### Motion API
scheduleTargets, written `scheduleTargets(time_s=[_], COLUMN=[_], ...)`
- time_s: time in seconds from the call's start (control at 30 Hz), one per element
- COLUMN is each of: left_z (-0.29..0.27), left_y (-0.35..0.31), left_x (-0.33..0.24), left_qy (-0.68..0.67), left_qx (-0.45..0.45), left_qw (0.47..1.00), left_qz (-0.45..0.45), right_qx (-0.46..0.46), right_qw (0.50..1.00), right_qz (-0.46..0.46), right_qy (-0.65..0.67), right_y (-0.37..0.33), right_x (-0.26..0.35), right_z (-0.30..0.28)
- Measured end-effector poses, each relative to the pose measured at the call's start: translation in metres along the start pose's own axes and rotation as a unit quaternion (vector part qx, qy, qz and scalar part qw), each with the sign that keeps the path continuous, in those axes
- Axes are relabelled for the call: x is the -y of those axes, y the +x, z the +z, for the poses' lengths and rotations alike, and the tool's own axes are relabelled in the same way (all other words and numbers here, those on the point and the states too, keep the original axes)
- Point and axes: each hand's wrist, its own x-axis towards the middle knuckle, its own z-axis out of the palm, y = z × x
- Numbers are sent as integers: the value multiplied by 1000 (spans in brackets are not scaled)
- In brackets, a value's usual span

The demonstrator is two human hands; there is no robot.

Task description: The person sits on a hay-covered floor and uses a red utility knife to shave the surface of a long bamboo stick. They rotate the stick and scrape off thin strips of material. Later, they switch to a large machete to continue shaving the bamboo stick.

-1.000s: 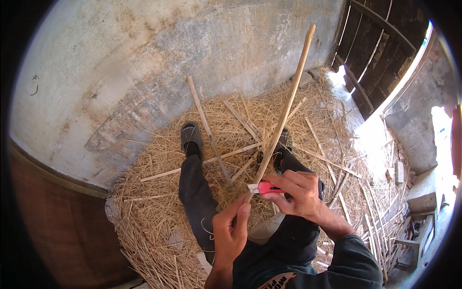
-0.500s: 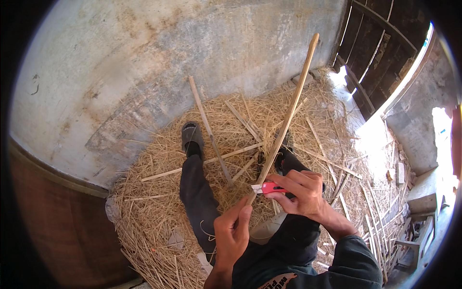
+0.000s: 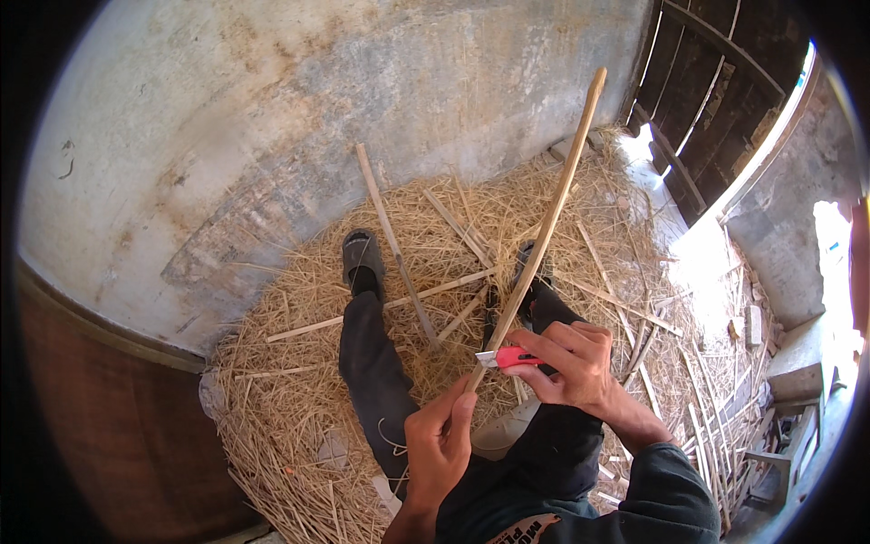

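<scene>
rough grey concrete wall [image 3: 299,136] is filling the upper part of the view, and a heap of straw [image 3: 299,399] is lying at its foot with loose split sticks [image 3: 391,243] scattered over it. a dark wooden gate [image 3: 716,118] is standing to the right of the wall, with sunlight falling on the ground beside it. the person is sitting on the straw, legs in dark trousers stretching toward the wall, the left shoe [image 3: 361,256] resting on the straw.

a long pale stick [image 3: 544,231] is rising from the person's lap, slanting up and to the right across the straw toward the gate. the left hand [image 3: 439,449] is closing around the lower end of the stick, fingers wrapped and thumb pressing along it. the right hand [image 3: 571,363] is gripping a red utility knife [image 3: 509,357] just right of the stick, its front end lying against the stick just above the left hand. more thin sticks [image 3: 716,435] are lying on the ground to the right of the straw.
</scene>
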Motion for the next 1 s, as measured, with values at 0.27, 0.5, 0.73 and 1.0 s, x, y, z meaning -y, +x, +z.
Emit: scheduleTargets(time_s=[0.27,0.5,0.73,1.0], left_z=[-3,-3,-4,-4], left_y=[-4,-7,-10,-24], left_x=[0,-1,0,4], left_qy=[9,2,1,1], left_qx=[3,4,4,-6], left_qw=[1000,999,999,998], left_qz=[-14,-39,-35,-61], right_qx=[6,4,4,-34], right_qw=[1000,1000,999,998], right_qz=[-8,-16,-20,40], right_qy=[-6,-15,-25,-33], right_y=[0,2,1,12], right_x=[1,1,2,-11], right_z=[0,-1,-1,-11])
